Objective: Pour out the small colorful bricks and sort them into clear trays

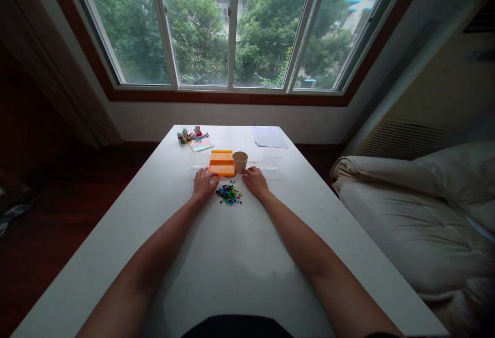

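A small pile of mixed coloured bricks [230, 193] lies loose on the white table between my wrists. Just behind it sits an orange plastic case [221, 162] with two shallow sections. My left hand [204, 181] rests on the table at the case's front left corner, fingers apart; whether a fingertip touches the case I cannot tell. To the right of the case stands an upright brown paper cup [240, 161], its inside too dark to see. My right hand [255, 179] lies in front of the cup on its right, fingers loosely spread, nothing visible in them.
Clear plastic trays flank the middle: a left tray [199, 159] and a right tray [272, 167]. Small figures [192, 134] and a pastel card [201, 145] lie at the far left. White paper sheets [268, 136] lie far right. A sofa [410, 214] stands beside the table.
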`<state>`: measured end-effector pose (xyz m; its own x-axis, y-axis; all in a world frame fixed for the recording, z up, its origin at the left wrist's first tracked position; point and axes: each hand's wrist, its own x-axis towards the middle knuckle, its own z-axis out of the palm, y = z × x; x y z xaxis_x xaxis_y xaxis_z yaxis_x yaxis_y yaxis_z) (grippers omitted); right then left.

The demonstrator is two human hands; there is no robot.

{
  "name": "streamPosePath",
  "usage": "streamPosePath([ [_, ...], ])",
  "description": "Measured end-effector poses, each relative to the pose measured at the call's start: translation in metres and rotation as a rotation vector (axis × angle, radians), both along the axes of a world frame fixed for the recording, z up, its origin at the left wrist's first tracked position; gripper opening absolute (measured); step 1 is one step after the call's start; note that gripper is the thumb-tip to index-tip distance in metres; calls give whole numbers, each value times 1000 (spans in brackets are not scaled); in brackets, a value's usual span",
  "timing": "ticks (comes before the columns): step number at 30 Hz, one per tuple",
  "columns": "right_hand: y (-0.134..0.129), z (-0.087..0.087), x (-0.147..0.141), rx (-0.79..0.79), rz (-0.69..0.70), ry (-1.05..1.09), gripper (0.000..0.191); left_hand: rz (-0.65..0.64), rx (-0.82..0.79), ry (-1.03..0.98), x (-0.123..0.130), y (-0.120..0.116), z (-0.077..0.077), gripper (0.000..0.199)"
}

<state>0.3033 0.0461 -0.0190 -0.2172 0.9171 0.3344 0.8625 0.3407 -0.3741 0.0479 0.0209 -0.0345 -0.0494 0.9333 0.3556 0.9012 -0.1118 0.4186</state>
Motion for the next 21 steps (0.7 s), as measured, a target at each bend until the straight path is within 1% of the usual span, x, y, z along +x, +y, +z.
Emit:
streamPosePath([
  [6, -1, -1, -1, 8, 0, -10, 31, -5, 9, -3, 0, 2, -3, 32],
  [11, -1, -3, 0, 31, 10, -23, 30, -6, 32, 9, 0, 1, -4, 31],
  [17, 1, -4, 2, 33, -56, -25, 29, -3, 38, 15, -1, 1, -3, 31],
  [21, 3, -6, 3, 32, -64, -3, 34, -8, 32, 4, -1, 0, -3, 30],
])
